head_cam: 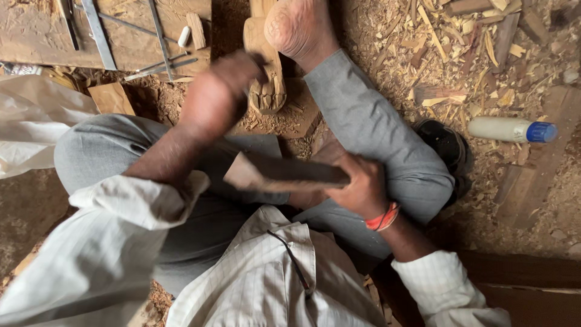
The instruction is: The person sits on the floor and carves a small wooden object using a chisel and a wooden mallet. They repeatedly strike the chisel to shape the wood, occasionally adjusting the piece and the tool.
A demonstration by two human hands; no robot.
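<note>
Right hand point(362, 184) keeps a closed grip on wooden mallet point(284, 174), lying sideways, head leftward; left hand's point(221, 91) grip is blurred.

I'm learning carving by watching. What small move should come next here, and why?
Probably bring the wooden mallet in the right hand down onto the tool the left hand sets against the carved wood piece. The mallet is raised and the foot braces the piece. The left hand is blurred, so its tool is unclear.

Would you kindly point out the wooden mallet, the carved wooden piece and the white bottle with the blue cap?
wooden mallet point(284, 174): head view, middle of its block.
carved wooden piece point(269, 91): head view, its grooved lower end.
white bottle point(502, 129): head view, middle of its body.
</note>
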